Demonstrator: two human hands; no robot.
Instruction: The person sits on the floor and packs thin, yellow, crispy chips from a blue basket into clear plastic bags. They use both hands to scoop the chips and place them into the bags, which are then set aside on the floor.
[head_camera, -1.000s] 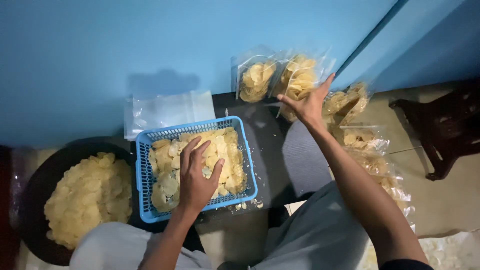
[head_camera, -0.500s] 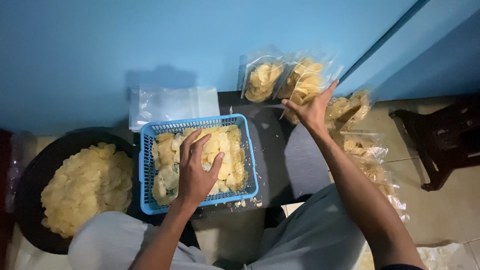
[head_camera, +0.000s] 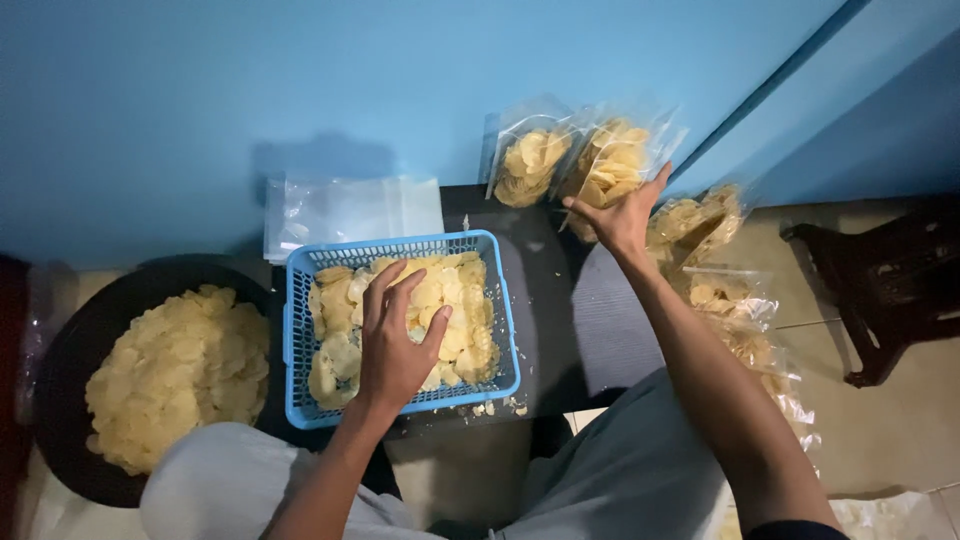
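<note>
Fingers (head_camera: 640, 195) touch clear chip bag (head_camera: 610, 160) against blue wall (head_camera: 300, 80).

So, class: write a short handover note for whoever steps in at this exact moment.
Left hand: flat on the chips in the blue basket, gripping nothing visible.
Right hand: on a filled bag leaning at the blue wall.
Done: a second filled bag stands beside it, more lie to the right.
Left: loose chips in the basket and black bowl; empty bags behind the basket.
</note>
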